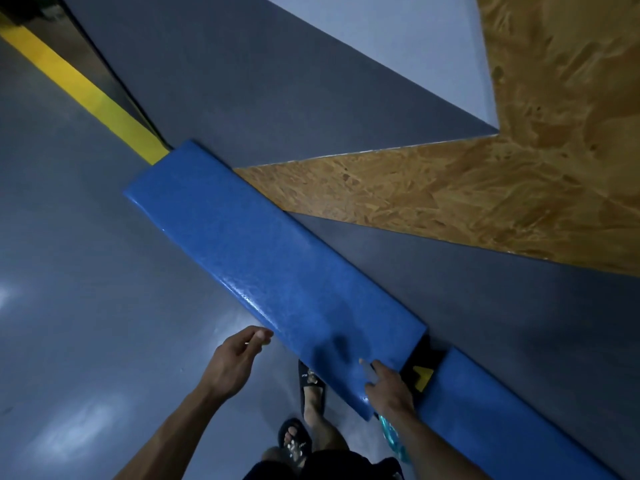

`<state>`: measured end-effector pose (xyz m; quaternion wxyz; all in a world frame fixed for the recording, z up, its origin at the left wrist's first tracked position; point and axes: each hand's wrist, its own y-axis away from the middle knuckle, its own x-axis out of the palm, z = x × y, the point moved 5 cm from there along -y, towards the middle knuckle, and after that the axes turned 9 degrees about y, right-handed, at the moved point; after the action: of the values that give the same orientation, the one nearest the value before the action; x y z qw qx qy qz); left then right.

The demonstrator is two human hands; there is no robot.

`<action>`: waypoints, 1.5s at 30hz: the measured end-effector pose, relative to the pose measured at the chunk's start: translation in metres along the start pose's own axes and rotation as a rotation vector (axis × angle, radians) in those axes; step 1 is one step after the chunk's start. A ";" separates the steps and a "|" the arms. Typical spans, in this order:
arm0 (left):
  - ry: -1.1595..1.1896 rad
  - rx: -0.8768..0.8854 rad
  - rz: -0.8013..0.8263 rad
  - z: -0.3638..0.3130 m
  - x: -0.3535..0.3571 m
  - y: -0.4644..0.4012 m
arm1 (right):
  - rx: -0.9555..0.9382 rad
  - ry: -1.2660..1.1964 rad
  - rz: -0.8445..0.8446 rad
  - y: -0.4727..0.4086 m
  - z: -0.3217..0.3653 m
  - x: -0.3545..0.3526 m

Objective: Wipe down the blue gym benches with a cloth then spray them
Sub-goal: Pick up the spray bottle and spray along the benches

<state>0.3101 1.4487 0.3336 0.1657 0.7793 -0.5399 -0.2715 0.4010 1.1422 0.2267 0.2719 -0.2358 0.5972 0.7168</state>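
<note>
Along the foot of the wall I see the long blue bench pad running diagonally from upper left to lower right, its vinyl glossy near the close edge. A second blue pad continues the line at lower right, and a dark gap with a yellow bracket separates the two. My left hand hovers over the grey floor just beside the near edge of the first pad, its grip loose, fingers lightly curled and holding nothing. My right hand rests over the pad's near end, grip wide, index finger straight and pointing along the vinyl; whether the fingertip touches I cannot tell. A teal, translucent object shows under my right forearm, too hidden to identify. Below, my feet in dark sandals stand on the floor. A yellow stripe runs off at upper left, and a chipboard panel covers part of the wall.
</note>
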 end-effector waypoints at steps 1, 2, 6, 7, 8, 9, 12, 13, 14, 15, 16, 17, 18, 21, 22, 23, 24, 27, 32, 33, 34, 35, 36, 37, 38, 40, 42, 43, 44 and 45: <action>0.004 -0.002 -0.004 0.000 -0.001 -0.003 | -0.032 0.028 0.023 0.000 0.003 0.006; 0.007 -0.006 -0.009 0.000 -0.001 -0.006 | -0.065 0.047 0.035 0.000 0.005 0.011; -0.007 -0.032 -0.014 0.009 -0.006 -0.010 | -0.158 0.121 0.026 0.001 0.022 0.020; -0.009 -0.039 -0.019 0.013 -0.007 -0.011 | -0.165 0.133 0.013 0.001 0.028 0.019; -0.009 -0.046 -0.023 0.016 -0.009 -0.012 | -0.167 0.131 -0.006 -0.002 0.032 0.017; -0.005 -0.051 -0.028 0.018 -0.011 -0.012 | -0.155 0.127 -0.015 -0.005 0.038 0.013; 0.007 -0.065 -0.039 0.024 -0.019 -0.016 | -0.128 0.095 -0.032 -0.019 0.055 0.001; 0.007 -0.064 -0.042 0.025 -0.021 -0.018 | -0.127 0.079 -0.037 -0.024 0.061 -0.005; 0.005 -0.061 -0.045 0.026 -0.024 -0.020 | -0.136 0.058 -0.044 -0.029 0.067 -0.011; 0.006 -0.059 -0.044 0.025 -0.027 -0.023 | -0.152 0.043 -0.052 -0.034 0.074 -0.018; 0.011 -0.063 -0.043 0.025 -0.031 -0.026 | -0.176 0.036 -0.058 -0.038 0.080 -0.023; 0.021 -0.070 -0.038 0.024 -0.034 -0.029 | -0.198 0.040 -0.057 -0.041 0.087 -0.027; 0.023 -0.074 -0.031 0.021 -0.037 -0.033 | -0.216 0.055 -0.053 -0.045 0.093 -0.030; -0.001 -0.051 -0.016 0.014 -0.048 -0.043 | -0.250 0.122 -0.041 -0.051 0.110 -0.031; -0.008 -0.041 -0.011 0.011 -0.052 -0.045 | -0.251 0.130 -0.040 -0.052 0.116 -0.030; -0.011 -0.034 -0.005 0.009 -0.056 -0.048 | -0.240 0.130 -0.046 -0.053 0.121 -0.029; -0.016 -0.033 0.003 0.007 -0.060 -0.051 | -0.215 0.127 -0.060 -0.053 0.125 -0.029; -0.031 -0.041 0.042 0.004 -0.071 -0.060 | -0.082 0.050 -0.116 -0.057 0.125 -0.032; -0.045 -0.032 0.109 -0.003 -0.089 -0.075 | 0.143 -0.297 -0.226 -0.065 0.104 -0.055; -0.053 -0.028 0.124 -0.003 -0.093 -0.079 | 0.178 -0.326 -0.242 -0.066 0.099 -0.059; -0.066 -0.025 0.136 -0.004 -0.097 -0.083 | 0.206 -0.341 -0.254 -0.069 0.095 -0.063; -0.082 -0.020 0.147 -0.004 -0.100 -0.087 | 0.228 -0.344 -0.264 -0.071 0.092 -0.067; -0.099 -0.014 0.157 -0.004 -0.104 -0.091 | 0.240 -0.332 -0.262 -0.073 0.090 -0.069; -0.111 -0.006 0.164 -0.003 -0.108 -0.096 | 0.249 -0.307 -0.247 -0.074 0.090 -0.068; -0.118 0.000 0.170 -0.003 -0.113 -0.100 | 0.254 -0.272 -0.230 -0.075 0.092 -0.068; -0.131 0.008 0.179 -0.002 -0.121 -0.106 | 0.263 -0.215 -0.226 -0.073 0.099 -0.065; -0.136 0.013 0.185 -0.001 -0.129 -0.110 | 0.241 -0.205 -0.238 -0.070 0.113 -0.058; -0.134 0.012 0.185 -0.001 -0.134 -0.111 | 0.214 -0.226 -0.237 -0.069 0.121 -0.052; -0.131 0.010 0.185 0.000 -0.138 -0.112 | 0.184 -0.265 -0.232 -0.067 0.132 -0.046; -0.125 0.009 0.184 0.001 -0.144 -0.113 | 0.151 -0.308 -0.223 -0.064 0.144 -0.040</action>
<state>0.3553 1.6233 0.3054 0.1526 0.7087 -0.6197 -0.3008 0.4711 1.2881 0.2317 0.4546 -0.1670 0.5709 0.6629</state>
